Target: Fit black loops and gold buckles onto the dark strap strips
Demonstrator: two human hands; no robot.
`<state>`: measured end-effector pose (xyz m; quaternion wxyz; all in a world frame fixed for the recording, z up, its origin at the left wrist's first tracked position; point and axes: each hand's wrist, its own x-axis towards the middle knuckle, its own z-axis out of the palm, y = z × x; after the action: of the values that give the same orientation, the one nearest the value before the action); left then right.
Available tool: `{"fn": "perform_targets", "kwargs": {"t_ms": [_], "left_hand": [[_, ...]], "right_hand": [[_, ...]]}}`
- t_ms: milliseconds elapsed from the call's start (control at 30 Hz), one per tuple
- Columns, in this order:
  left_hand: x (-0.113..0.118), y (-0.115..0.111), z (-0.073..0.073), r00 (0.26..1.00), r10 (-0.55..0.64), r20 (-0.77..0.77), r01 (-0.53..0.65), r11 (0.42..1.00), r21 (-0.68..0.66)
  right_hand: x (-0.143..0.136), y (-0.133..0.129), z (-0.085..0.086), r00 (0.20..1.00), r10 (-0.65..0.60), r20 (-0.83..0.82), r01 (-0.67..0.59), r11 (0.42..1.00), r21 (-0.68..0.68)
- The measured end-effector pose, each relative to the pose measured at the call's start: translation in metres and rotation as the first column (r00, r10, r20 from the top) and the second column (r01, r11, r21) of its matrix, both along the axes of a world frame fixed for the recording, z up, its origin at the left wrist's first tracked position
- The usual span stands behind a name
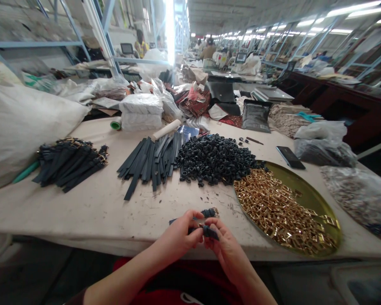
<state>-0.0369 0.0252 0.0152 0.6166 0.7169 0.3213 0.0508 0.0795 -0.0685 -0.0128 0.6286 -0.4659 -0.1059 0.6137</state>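
Note:
Near the table's front edge, my left hand (184, 231) and my right hand (225, 242) are close together, both closed on one short dark strap (211, 232). Fingers cover much of it, and a small bit of gold shows between them. Just beyond my fingers lies a finished-looking strap (207, 213) with a gold buckle at its right end. Further back is a heap of small dark strap loops (216, 159). Loose flat dark straps (149, 159) are spread to its left. Gold buckles (279, 207) fill much of a round gold tray (305, 186) on the right.
At the left lies a pile of buckled straps (70, 163) beside a large white sack (28, 123). A phone (290, 157) and plastic bags (324, 144) are at the right. Wrapped packs (142, 111) and scraps of material line the table's back.

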Motion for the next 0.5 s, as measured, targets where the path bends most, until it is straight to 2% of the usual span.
{"fn": "perform_targets", "kwargs": {"t_ms": [167, 233, 333, 433, 500], "left_hand": [[-0.006, 0.001, 0.0, 0.981, 0.042, -0.191, 0.012, 0.961, 0.277], [-0.007, 0.002, 0.002, 0.967, 0.025, -0.255, 0.058, 0.947, 0.316], [-0.007, 0.002, 0.005, 0.964, 0.004, -0.267, 0.077, 0.954, 0.291], [-0.007, 0.002, 0.008, 0.978, 0.033, -0.207, 0.014, 0.976, 0.219], [-0.008, 0.002, 0.01, 0.989, 0.04, -0.145, -0.022, 0.992, 0.126]], "right_hand": [[-0.005, -0.004, -0.007, 0.982, 0.117, -0.145, -0.126, 0.991, -0.054], [-0.004, -0.006, -0.006, 0.961, 0.147, -0.233, -0.163, 0.985, -0.049], [-0.004, -0.006, -0.002, 0.943, 0.165, -0.29, -0.182, 0.983, -0.035], [-0.003, -0.003, 0.002, 0.981, 0.126, -0.147, -0.13, 0.991, -0.019], [-0.001, -0.001, 0.002, 0.996, 0.063, 0.059, -0.062, 0.998, -0.027]]}}
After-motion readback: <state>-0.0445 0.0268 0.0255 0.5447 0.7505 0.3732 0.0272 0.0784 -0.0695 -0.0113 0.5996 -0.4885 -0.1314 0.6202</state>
